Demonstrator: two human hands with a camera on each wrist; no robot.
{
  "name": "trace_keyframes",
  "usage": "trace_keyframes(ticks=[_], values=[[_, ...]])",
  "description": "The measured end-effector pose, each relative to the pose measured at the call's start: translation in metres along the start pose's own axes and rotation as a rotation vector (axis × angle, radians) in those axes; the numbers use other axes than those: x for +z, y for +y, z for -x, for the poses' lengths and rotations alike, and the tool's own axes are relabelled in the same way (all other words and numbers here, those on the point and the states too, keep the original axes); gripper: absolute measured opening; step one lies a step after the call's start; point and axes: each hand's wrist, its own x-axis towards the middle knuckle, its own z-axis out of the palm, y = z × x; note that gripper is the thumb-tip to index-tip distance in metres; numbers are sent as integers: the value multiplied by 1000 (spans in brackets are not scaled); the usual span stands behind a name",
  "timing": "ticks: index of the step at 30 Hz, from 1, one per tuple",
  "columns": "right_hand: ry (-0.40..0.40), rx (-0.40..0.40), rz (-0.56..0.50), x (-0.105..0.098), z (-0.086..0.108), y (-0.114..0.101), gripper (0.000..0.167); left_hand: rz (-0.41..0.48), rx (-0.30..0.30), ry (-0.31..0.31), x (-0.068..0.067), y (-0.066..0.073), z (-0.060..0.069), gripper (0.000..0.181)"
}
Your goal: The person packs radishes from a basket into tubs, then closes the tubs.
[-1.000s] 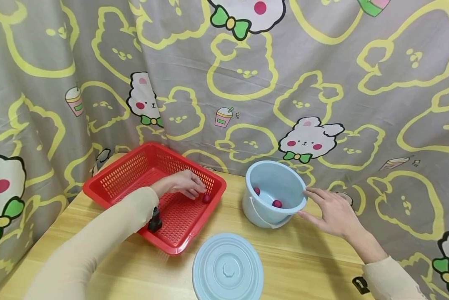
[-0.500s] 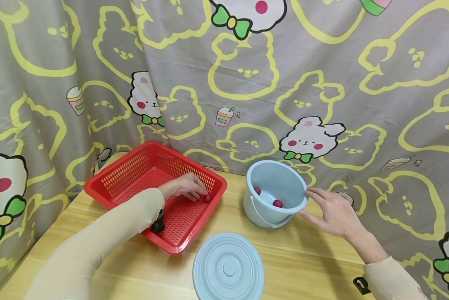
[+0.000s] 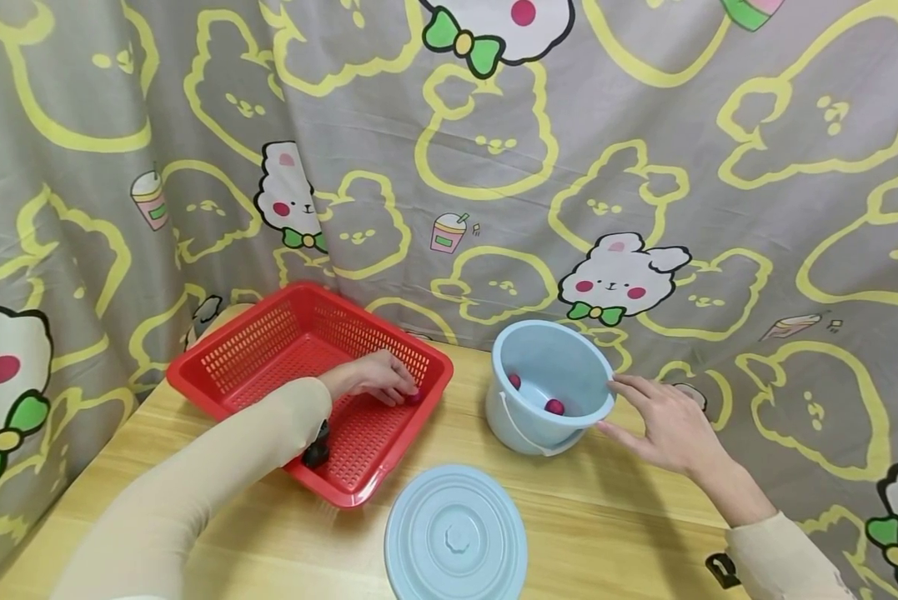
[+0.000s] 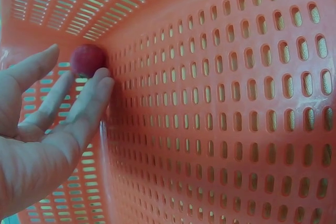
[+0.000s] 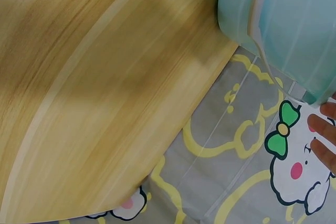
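Note:
In the far right corner of a red perforated plastic basket (image 3: 358, 425) lies a small dark red ball (image 4: 87, 60). My left hand (image 3: 379, 377) reaches into that basket. Its fingertips are at the ball, while the thumb stands apart, as the left wrist view shows. My right hand (image 3: 669, 425) is at the right side of a light blue bucket (image 3: 527, 425), its extended fingers touching the rim. Two more dark red balls, one nearer the front (image 3: 554, 407), lie inside the bucket. In the right wrist view only some fingertips (image 5: 323, 153) show beside the bucket.
A round light blue lid (image 3: 456, 537) lies on the wooden table (image 3: 606, 533) in front of the bucket. A small black object (image 3: 722, 570) is by the right sleeve. Behind the table hangs a grey patterned curtain (image 3: 373, 125).
My left hand has moved slightly right and down, bringing its fingertips over the ball in the basket corner. The right hand and the bucket have stayed put.

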Motion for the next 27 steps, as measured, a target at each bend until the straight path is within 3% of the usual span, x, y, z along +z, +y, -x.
trace_keyframes(ticks=[10,27], values=[[5,-2,1,0,0,0,66,-11,-50,-22,3,0,-2,27],[5,2,-1,1,1,2,67,-97,-66,5,8,-2,-6,21]])
